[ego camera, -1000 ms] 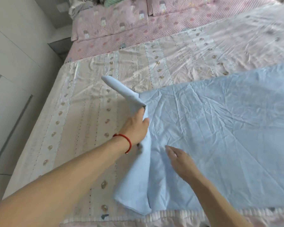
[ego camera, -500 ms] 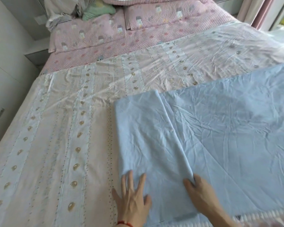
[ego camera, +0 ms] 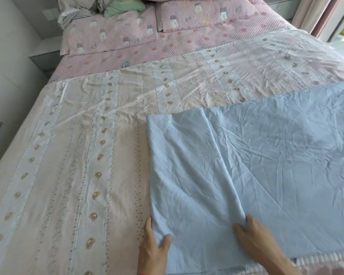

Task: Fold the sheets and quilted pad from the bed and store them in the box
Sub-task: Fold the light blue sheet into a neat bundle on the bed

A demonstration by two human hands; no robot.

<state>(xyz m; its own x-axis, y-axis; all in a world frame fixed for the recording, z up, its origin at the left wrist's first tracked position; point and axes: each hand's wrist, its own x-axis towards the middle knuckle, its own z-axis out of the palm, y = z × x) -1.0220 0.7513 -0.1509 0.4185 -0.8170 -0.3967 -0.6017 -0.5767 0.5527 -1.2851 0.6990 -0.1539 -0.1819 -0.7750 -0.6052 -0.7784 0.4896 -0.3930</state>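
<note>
Bed [ego camera: 48,195] still dressed: patterned sheet [ego camera: 87,155] spread flat, blue sheet [ego camera: 266,165] on top at near right, only its left end folded over. Left hand [ego camera: 153,249] and right hand [ego camera: 254,237] pinching that flap's near corners. Early stage: most folding left, no box in view.

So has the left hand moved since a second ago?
Yes. The left hand left the raised corner of the blue sheet and came down toward the bed's near edge, where it now grips the folded flap's left edge.
</note>
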